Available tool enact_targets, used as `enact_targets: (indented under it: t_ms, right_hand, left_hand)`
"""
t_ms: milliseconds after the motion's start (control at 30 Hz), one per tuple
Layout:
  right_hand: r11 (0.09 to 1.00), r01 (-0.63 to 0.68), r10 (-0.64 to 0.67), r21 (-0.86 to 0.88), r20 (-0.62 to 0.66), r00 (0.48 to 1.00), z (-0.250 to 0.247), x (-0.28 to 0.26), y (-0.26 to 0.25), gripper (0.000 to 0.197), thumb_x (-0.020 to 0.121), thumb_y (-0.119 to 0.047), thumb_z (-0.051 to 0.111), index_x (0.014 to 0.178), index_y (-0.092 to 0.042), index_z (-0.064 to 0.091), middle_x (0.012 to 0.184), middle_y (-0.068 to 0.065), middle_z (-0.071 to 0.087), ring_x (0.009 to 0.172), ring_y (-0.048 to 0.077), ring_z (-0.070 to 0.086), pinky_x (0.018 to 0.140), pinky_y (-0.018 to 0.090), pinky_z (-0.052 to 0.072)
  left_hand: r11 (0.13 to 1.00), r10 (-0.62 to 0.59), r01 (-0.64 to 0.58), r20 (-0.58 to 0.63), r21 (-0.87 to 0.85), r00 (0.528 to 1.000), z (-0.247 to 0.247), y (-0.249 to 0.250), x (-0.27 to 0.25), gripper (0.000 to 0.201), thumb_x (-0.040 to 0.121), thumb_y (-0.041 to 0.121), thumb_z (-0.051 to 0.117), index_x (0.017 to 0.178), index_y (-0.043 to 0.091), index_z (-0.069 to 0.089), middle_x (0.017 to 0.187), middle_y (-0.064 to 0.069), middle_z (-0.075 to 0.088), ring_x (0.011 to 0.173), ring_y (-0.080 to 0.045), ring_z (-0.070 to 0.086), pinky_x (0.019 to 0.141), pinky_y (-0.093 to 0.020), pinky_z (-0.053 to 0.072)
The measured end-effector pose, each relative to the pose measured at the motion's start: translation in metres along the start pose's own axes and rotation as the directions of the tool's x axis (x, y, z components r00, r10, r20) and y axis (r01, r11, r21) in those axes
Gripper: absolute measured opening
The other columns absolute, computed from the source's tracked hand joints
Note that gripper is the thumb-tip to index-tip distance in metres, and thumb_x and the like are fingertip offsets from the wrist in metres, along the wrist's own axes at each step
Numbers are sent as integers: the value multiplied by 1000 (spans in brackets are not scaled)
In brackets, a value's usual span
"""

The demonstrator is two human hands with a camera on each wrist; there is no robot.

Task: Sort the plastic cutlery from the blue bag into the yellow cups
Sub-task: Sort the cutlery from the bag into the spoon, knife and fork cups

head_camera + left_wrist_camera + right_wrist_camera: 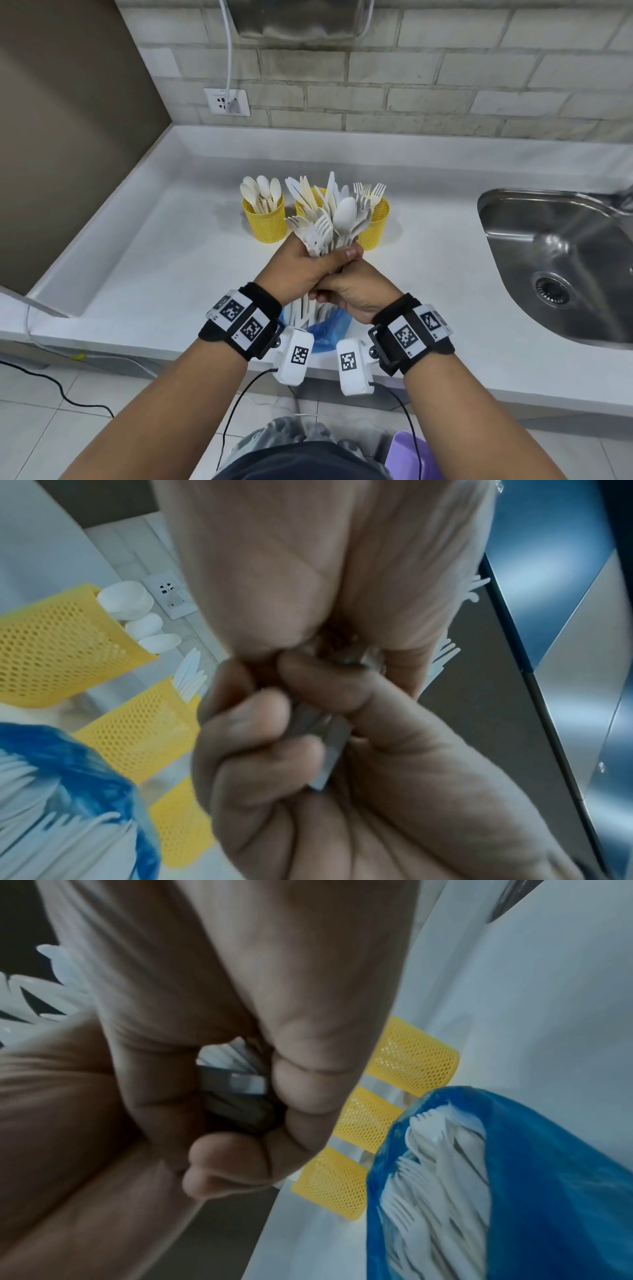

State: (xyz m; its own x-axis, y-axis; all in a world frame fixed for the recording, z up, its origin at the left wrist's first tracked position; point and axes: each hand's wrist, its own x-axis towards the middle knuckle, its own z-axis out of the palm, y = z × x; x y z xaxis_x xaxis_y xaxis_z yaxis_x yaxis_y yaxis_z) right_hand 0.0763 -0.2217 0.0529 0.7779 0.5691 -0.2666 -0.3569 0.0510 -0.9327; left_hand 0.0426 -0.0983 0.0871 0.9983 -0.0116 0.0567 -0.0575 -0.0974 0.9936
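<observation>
Both hands, left hand (301,263) and right hand (356,294), clenched a mixed cutlery bundle (329,222) above the blue bag (329,329) at the worktop's front edge; yellow cups (265,221) part-filled, bag still stocked.

White countertop (144,274) along a pale brick wall (445,68); steel sink (555,260) at right; wall socket (226,101) with 1 white cable (230,51); purple bin (407,459) below.

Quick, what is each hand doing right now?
Left hand: grips the cutlery bundle.
Right hand: grips the same bundle's handles, lower down.
</observation>
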Motion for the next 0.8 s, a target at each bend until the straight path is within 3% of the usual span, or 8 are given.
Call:
enact_targets:
  t_ms: [67, 100, 233, 367, 500, 567, 700, 800]
  right_hand:
    - [1000, 14, -15, -21, -20, 1000, 4, 0, -2, 27, 85, 18, 60, 98, -6, 63, 67, 8, 65, 56, 20, 56, 50, 25, 47]
    - [1000, 16, -16, -14, -20, 1000, 5, -1, -3, 29, 85, 17, 59, 101, -6, 64, 69, 7, 66, 58, 20, 57, 51, 25, 48]
    - [986, -19, 12, 163, 46, 999, 1, -3, -1, 47, 89, 22, 55, 130, -1, 58, 103, 10, 75, 91, 23, 74, 71, 29, 61]
    - [962, -28, 2, 270, 94, 996, -1, -4, -5, 49, 90, 22, 53, 132, -2, 58, 113, 11, 74, 102, 22, 74, 77, 33, 63]
    - [960, -24, 6, 280, 65, 998, -1, -5, -1, 50, 86, 30, 46, 118, -5, 63, 99, 6, 77, 93, 19, 75, 71, 30, 63]
    - [957, -37, 21, 287, 58, 998, -1, -5, 1, 53, 85, 32, 47, 121, -3, 63, 103, 8, 77, 92, 19, 76, 71, 30, 62]
    - [959, -45, 41, 280, 22, 999, 5, -1, 8, 64, 83, 31, 51, 140, 1, 47, 124, 15, 71, 102, 25, 75, 73, 36, 63]
    - [968, -55, 55, 245, 8, 998, 14, 4, 11, 57, 91, 22, 52, 140, -7, 50, 133, 17, 67, 118, 29, 68, 79, 38, 64]
  left_hand:
    - [1000, 13, -12, -24, 20, 1000, 3, -2, -1, 23, 90, 16, 79, 112, 16, 72, 107, -12, 76, 101, -32, 72, 91, -61, 57]
    - [1000, 27, -26, -38, 7, 999, 5, -2, -2, 26, 88, 15, 81, 112, 19, 72, 108, -10, 76, 101, -26, 72, 93, -58, 56]
    - [995, 75, -81, -92, -65, 993, 6, -1, -2, 35, 87, -1, 77, 108, 26, 70, 100, 15, 77, 98, -5, 70, 94, -26, 55]
    - [995, 60, -65, -76, -71, 995, 6, -9, -5, 26, 84, -3, 79, 105, 13, 74, 103, -1, 78, 102, -18, 73, 99, -34, 56]
    - [995, 69, -77, -107, -68, 992, 12, -10, -5, 25, 89, 0, 76, 101, 21, 73, 100, 6, 78, 100, -12, 73, 94, -27, 54]
    - [993, 77, -87, -119, -81, 990, 13, -10, -5, 24, 92, -1, 72, 100, 21, 72, 97, 8, 78, 96, -11, 73, 90, -23, 55]
    - [993, 42, -57, -136, -104, 990, 13, -11, -5, 11, 96, 4, 68, 103, -4, 71, 92, -8, 78, 87, -17, 76, 80, -22, 56]
    - [993, 52, -69, -165, -100, 985, 11, -14, -3, 18, 90, 7, 77, 107, 8, 71, 98, -7, 78, 95, -20, 75, 88, -31, 58]
